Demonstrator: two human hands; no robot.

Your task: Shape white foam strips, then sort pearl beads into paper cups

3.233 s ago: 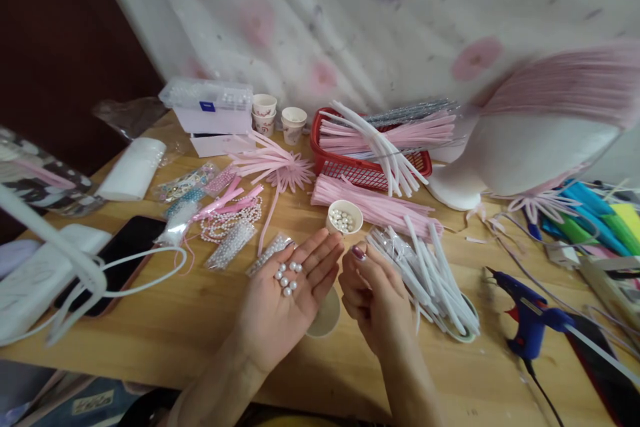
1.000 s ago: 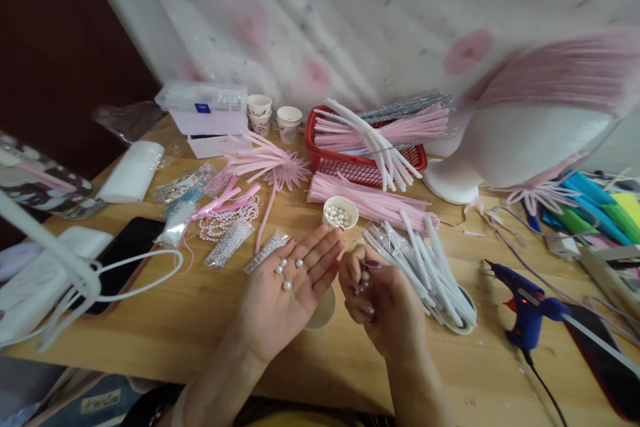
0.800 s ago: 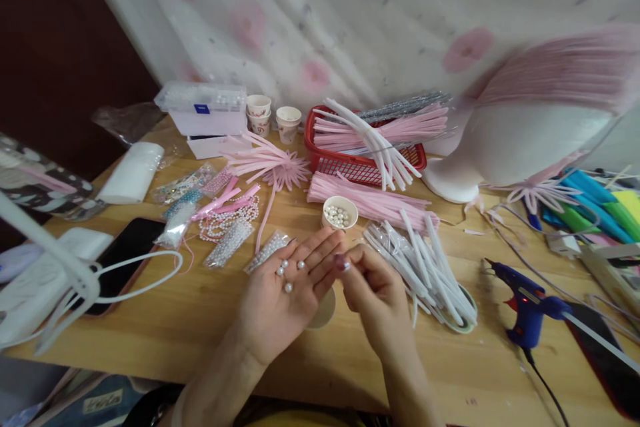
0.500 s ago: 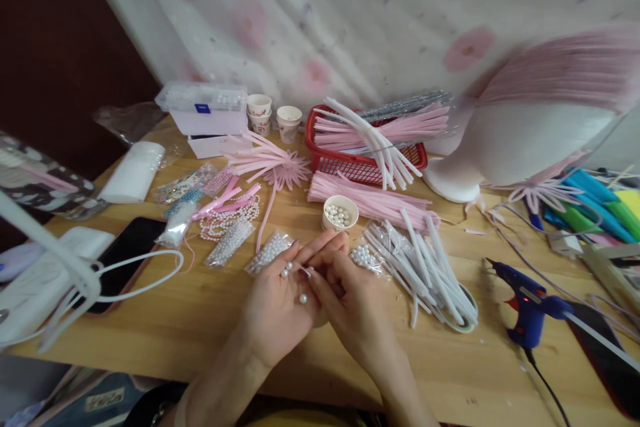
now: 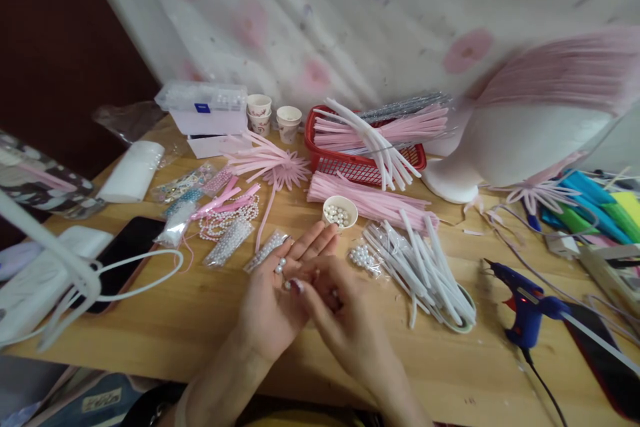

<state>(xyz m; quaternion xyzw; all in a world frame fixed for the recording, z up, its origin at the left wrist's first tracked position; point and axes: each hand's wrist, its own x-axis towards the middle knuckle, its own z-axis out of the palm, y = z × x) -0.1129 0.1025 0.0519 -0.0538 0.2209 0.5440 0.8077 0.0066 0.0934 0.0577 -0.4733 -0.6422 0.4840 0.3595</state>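
Note:
My left hand [image 5: 275, 310] is palm up with its fingers stretched out, and a few white pearl beads [image 5: 281, 265] lie on it near the thumb side. Over that palm, my right hand [image 5: 345, 313] is closed, its thumb and fingertips together at the beads; what they pinch is too small and blurred to name. Just beyond the fingertips stands a paper cup [image 5: 341, 211] of pearl beads. A bag of pearls [image 5: 364, 258] lies right of the cup, and another bag [image 5: 267, 248] is partly behind my left hand.
A red basket [image 5: 345, 167] of pink and white stems stands at the back. White stems [image 5: 425, 273] and a blue glue gun [image 5: 527, 307] lie right. A white foam head [image 5: 530, 140] stands back right. Phone [image 5: 125, 253], cables and bead packs are left.
My right hand has shifted slightly down and its fingertips now sit over the middle of my left palm. The left fingers show more. The bead seen low on the palm is no longer visible there.

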